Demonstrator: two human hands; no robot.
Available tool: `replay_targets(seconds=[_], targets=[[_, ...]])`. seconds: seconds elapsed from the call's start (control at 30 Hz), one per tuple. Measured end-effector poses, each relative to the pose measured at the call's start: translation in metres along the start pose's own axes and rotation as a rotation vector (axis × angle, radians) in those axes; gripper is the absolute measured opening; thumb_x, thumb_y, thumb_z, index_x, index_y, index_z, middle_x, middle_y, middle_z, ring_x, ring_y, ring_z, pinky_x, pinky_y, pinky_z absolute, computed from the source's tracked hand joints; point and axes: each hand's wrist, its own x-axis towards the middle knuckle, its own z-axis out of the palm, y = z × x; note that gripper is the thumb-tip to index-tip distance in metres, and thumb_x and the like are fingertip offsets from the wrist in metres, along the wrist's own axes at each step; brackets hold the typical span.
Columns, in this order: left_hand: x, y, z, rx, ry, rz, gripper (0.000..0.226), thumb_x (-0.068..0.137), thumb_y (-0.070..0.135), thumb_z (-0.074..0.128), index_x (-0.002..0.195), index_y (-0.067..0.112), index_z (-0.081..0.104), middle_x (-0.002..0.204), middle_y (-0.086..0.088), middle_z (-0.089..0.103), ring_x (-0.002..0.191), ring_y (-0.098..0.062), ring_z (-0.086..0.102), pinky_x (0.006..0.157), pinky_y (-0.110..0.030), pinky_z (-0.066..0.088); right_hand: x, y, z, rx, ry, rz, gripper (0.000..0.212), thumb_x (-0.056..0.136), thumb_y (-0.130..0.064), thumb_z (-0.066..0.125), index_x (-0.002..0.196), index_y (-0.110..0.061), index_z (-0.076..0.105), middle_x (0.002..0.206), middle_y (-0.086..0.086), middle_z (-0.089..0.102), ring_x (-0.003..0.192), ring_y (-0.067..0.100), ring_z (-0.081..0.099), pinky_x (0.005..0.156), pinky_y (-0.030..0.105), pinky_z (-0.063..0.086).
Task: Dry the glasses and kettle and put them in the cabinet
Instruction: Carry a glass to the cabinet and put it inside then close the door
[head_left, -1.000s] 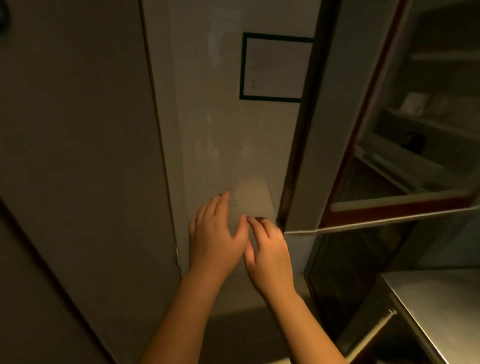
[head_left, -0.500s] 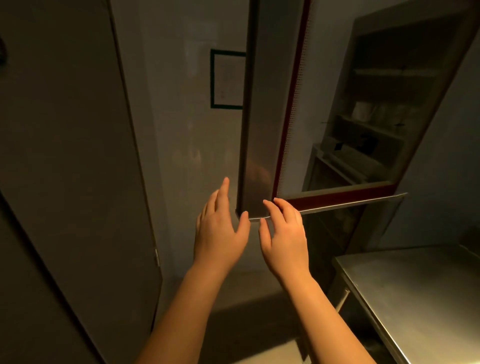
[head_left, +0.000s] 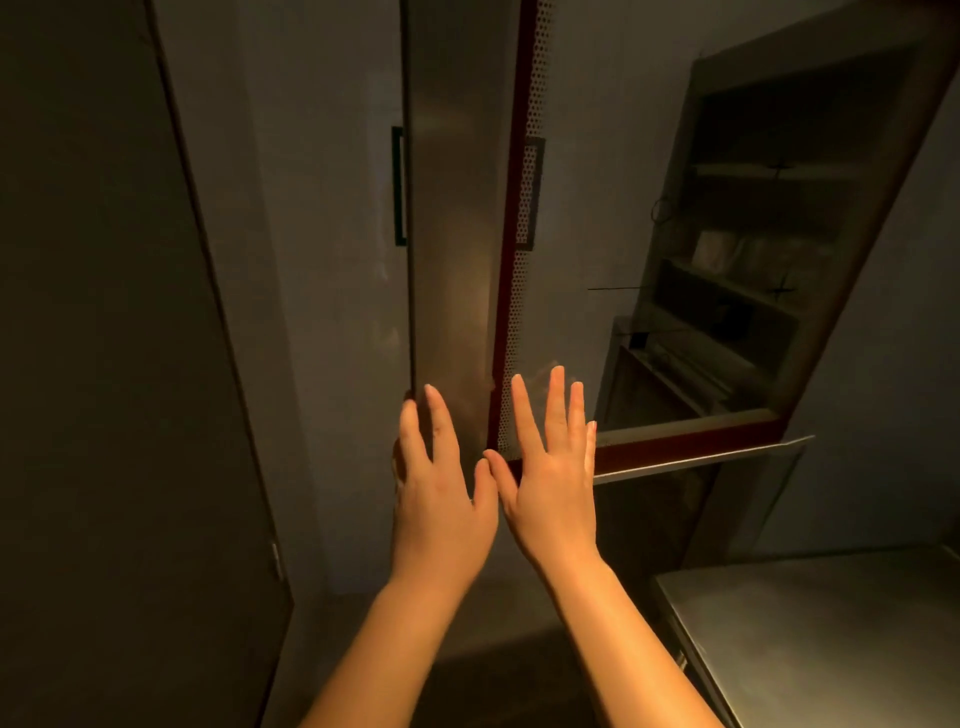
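Observation:
A wall cabinet (head_left: 753, 249) stands open at the upper right, with dim shelves inside and pale glassware (head_left: 719, 248) on a middle shelf. Its metal door (head_left: 452, 249), red-edged with a perforated strip, swings out toward me. My left hand (head_left: 441, 483) lies flat with straight fingers against the door's outer face near its lower corner. My right hand (head_left: 550, 467) is spread flat at the door's lower inner edge. Neither hand holds anything. No kettle is in sight.
A steel table (head_left: 810, 639) fills the lower right corner. A tall dark door (head_left: 119, 364) takes up the left side. A grey wall (head_left: 332, 312) with a dark-framed picture (head_left: 399, 187) sits behind the cabinet door.
The cabinet door has swung further toward me and left. Both hands rose and spread flat against it, and my view shifted right, showing more of the shelves and table.

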Motion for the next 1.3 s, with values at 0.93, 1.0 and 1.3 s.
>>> replay_targets(seconds=[0.93,1.0,1.3], targets=[[0.281,-0.117,0.155,-0.023,-0.167,0.087,0.113,0.084,0.030,0.071,0.140,0.030,-0.027,0.154,-0.017,0.008,0.141,-0.032,0.022,0.113,-0.038,0.029,0.178,0.065,0.195,-0.381,0.124,0.139,0.092,0.080,-0.014,0.067,0.152,-0.030,0.012,0.161,0.006,-0.005,0.147,0.032,-0.005,0.109,0.069,0.006],[0.305,-0.119,0.174,-0.053,-0.211,0.115,0.112,0.085,0.029,0.070,0.137,0.031,-0.030,0.156,-0.016,0.004,0.142,-0.031,0.019,0.114,-0.038,0.027,0.194,0.077,0.208,-0.419,0.113,0.181,0.093,0.079,-0.013,0.069,0.152,-0.030,0.013,0.161,0.005,-0.005,0.147,0.031,-0.004,0.110,0.068,0.007],[0.390,-0.113,0.254,-0.206,-0.308,0.195,0.111,0.087,0.022,0.068,0.138,0.037,-0.029,0.159,-0.007,0.001,0.143,-0.026,0.023,0.110,-0.038,0.034,0.246,0.140,0.245,-0.551,0.055,0.272,0.096,0.075,-0.007,0.068,0.152,-0.030,0.016,0.160,0.002,-0.005,0.147,0.027,-0.007,0.114,0.060,0.002]])
